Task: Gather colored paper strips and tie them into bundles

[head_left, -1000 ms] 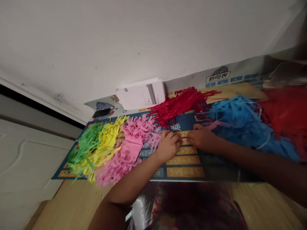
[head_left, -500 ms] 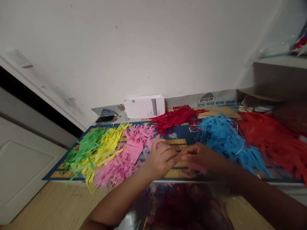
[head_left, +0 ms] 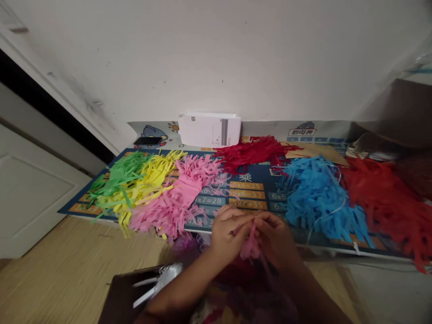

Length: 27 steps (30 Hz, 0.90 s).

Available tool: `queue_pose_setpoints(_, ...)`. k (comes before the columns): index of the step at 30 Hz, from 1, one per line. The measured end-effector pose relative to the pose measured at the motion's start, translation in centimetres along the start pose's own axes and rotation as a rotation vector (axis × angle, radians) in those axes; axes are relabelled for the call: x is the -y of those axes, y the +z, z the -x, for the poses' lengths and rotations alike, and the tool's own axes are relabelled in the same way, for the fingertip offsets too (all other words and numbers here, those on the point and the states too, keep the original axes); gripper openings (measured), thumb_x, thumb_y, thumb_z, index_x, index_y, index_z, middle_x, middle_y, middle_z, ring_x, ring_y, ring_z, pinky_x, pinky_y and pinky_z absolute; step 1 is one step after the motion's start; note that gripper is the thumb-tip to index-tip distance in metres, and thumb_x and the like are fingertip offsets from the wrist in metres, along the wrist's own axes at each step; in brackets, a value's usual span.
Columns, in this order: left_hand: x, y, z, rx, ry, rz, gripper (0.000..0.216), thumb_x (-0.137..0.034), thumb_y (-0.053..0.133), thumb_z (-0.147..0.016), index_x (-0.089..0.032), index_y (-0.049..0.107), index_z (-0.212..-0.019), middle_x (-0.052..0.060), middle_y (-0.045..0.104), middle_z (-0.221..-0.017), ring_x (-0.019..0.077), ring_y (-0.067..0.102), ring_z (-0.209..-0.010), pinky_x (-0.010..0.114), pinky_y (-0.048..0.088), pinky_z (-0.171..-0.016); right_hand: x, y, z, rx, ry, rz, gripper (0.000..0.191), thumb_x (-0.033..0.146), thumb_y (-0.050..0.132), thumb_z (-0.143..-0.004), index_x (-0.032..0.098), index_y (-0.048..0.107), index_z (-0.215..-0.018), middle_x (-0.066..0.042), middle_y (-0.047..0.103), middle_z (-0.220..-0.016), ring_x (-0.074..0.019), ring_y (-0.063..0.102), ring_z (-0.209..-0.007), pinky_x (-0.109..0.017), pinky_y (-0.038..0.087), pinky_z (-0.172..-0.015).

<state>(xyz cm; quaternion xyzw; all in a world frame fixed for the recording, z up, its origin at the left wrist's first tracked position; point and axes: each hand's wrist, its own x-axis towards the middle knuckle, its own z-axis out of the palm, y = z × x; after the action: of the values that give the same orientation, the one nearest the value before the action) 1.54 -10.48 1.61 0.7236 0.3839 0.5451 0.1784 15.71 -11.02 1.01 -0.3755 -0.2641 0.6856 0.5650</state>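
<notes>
At the near edge of the multiplication mat [head_left: 256, 177], left hand [head_left: 231, 231] and right hand [head_left: 277, 237] pinch a pink paper fringe [head_left: 250, 245], fingers clamped on it; a light, even grip should spare its strips.

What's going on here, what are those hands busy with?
A person holds a small piece of pink fringed paper pinched between the left hand and the right hand, at the near edge of a multiplication mat. On the mat lie a green heap, a yellow heap, a pink heap, a dark red heap, a blue heap and a red heap of cut paper fringe. A white box stands against the wall.
</notes>
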Motion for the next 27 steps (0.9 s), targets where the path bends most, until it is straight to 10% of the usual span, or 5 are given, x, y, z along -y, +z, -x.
queue_pose_setpoints(10,1.4,0.5,-0.4,0.056,-0.102,0.182,0.012,-0.023,0.068,-0.089,-0.026,0.079,-0.092,0.003,0.074,-0.079,0.0172,0.068,-0.077,0.032,0.053,-0.075,0.2,-0.6,-0.9,0.006,-0.223,0.248,0.017,0.035,0.082,-0.070,0.024,0.069,-0.066,0.003,0.059,-0.068,-0.0108,0.051,-0.055,-0.024,0.043,-0.051)
queue_pose_setpoints(15,2.7,0.3,-0.8,0.058,-0.555,0.428,0.019,-0.037,0.066,-0.091,-0.022,0.074,-0.081,0.003,0.071,-0.079,0.0165,0.066,-0.075,0.027,0.053,-0.069,8.0,-6.4,-6.0,-0.171,-0.530,1.320,0.019,0.035,0.058,-0.092,0.027,0.076,-0.091,-0.006,0.074,-0.098,-0.0230,0.066,-0.093,-0.037,0.052,-0.084)
queue_pose_setpoints(18,3.1,0.8,-0.7,0.052,-0.807,0.694,0.031,-0.050,0.066,-0.089,-0.020,0.065,-0.083,-0.002,0.060,-0.063,0.0109,0.055,-0.055,0.022,0.046,-0.054,13.1,-10.5,-10.8,-0.230,-0.296,2.015,0.027,0.022,0.049,-0.094,0.021,0.076,-0.099,-0.010,0.075,-0.109,-0.0243,0.067,-0.101,-0.035,0.049,-0.088)
queue_pose_setpoints(27,3.6,2.6,-0.4,0.135,-0.915,0.757,0.038,-0.055,0.069,-0.084,-0.019,0.060,-0.083,-0.007,0.045,-0.058,0.0056,0.035,-0.047,0.018,0.028,-0.045,13.2,-12.5,-16.6,-0.140,-0.054,2.301,0.026,0.019,0.052,-0.089,0.019,0.078,-0.092,-0.012,0.076,-0.094,-0.0214,0.069,-0.085,-0.028,0.044,-0.070)
